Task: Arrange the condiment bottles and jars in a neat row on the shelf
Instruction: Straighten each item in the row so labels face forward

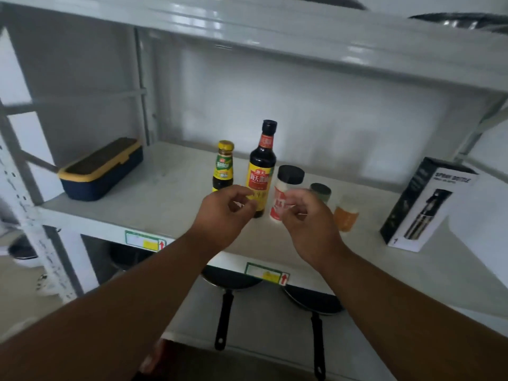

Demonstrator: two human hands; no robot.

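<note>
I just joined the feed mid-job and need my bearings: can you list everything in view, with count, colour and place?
small dark sauce bottle with yellow cap: 1, dark with green-yellow label, shelf centre, leftmost of the group
tall dark soy sauce bottle: 1, black cap, yellow-red label, beside it
white plastic shaker jar with black lid: 1, right of the tall bottle
small green-lidded jar: 1, behind the right hand
small orange jar: 1, blurred, front right
navy box with yellow-rimmed lid: 1, shelf left
spray bottle carton: 1, black-white, shelf right
black frying pans: 2, lower shelf
white metal shelf: 1
left hand: fingers curled, empty
right hand: fingers curled, empty
</note>
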